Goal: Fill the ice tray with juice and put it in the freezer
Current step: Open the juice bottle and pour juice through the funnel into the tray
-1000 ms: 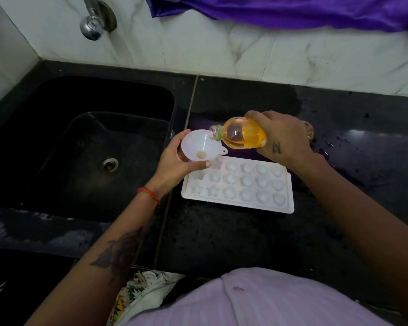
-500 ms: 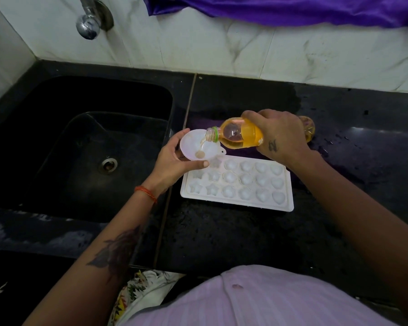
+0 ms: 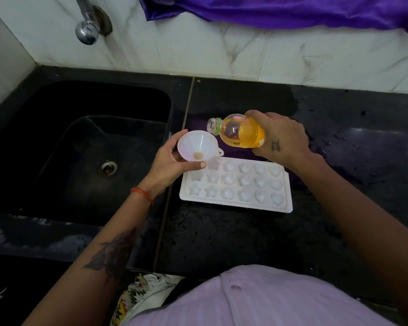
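we see the white plastic ice tray (image 3: 236, 187) with star, round and heart moulds lying flat near the left edge of the black speckled stone desk (image 3: 245, 236), just beside the black sink (image 3: 80, 147). our left hand (image 3: 172, 163) grips a white plastic funnel (image 3: 197, 145) over the tray's far-left corner. our right hand (image 3: 280, 137) grips a tilted clear bottle of orange juice (image 3: 238, 132), mouth above the funnel rim. a purple cloth (image 3: 280, 10) hangs on the marble wall beyond the desk's open right side.
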A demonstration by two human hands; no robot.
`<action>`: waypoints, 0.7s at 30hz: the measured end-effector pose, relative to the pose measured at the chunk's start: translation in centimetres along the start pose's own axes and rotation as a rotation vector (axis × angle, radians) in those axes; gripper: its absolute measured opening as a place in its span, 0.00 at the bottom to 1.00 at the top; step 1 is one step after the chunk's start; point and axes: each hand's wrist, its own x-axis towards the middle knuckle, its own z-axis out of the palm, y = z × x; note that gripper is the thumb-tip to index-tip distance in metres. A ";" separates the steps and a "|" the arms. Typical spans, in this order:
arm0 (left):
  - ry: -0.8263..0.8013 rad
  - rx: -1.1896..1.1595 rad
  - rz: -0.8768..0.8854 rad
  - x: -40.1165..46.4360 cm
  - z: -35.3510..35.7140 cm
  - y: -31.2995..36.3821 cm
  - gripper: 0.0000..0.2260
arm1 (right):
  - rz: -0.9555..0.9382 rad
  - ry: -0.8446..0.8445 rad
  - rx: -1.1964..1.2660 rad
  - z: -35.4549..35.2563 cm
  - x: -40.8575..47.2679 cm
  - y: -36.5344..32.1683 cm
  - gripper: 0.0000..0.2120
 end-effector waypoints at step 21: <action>-0.209 0.012 -0.070 1.9 1.7 1.6 0.38 | 0.065 0.032 -0.066 -1.2 -2.9 2.5 0.34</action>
